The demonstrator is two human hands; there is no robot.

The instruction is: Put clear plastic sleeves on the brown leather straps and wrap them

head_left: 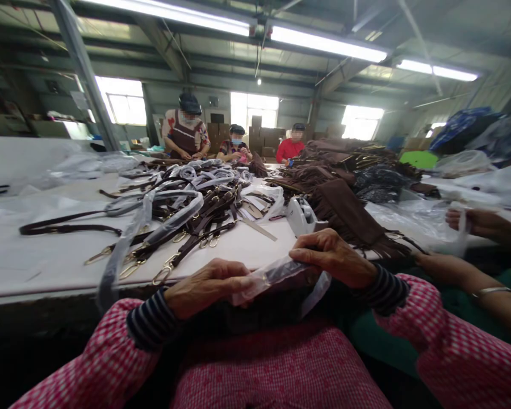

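Between my two hands a dark strap in a clear plastic sleeve (276, 274) is stretched just over the table's front edge. My left hand (210, 286) pinches the whitish end of the sleeve. My right hand (336, 255) grips it where the dark strap shows through, and a loose length of it hangs below. Beyond my left hand lies a heap of dark straps with metal clasps (208, 218), several of them in plastic sleeves. A white tape dispenser (300, 216) stands just past my right hand. Left of it lies a flat metal ruler or blade (259, 229).
Fringed brown pieces (349, 213) are piled at the right, beside black plastic (378, 183). At far right a co-worker's hands (472, 220) hold clear plastic, close to my right arm. Three people are across the table (68, 261). Plastic bags (89, 162) lie at back left.
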